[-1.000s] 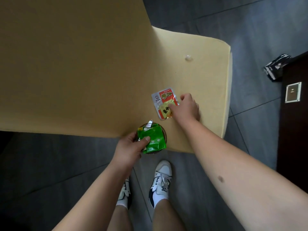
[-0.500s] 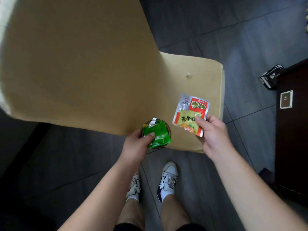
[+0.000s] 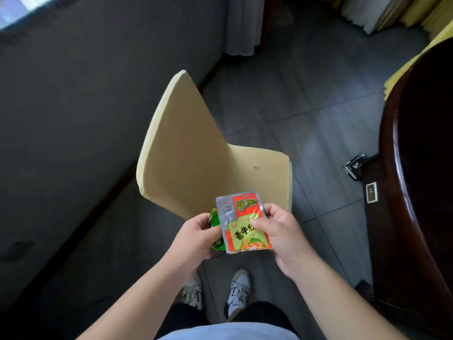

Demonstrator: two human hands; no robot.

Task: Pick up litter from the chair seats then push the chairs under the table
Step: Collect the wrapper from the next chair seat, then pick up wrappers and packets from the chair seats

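Above chair (image 3: 196,153): red wrapper (image 3: 241,224) upright (both hands).

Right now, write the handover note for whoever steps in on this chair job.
Left hand: holds the green wrapper.
Right hand: pinches the red and silver packet, held against the green one.
Chair: stands out on the floor, apart from the dark table; a small pale speck lies on its seat.
Done: both wrappers are off the seat.
Left: check the speck, push the chair under.
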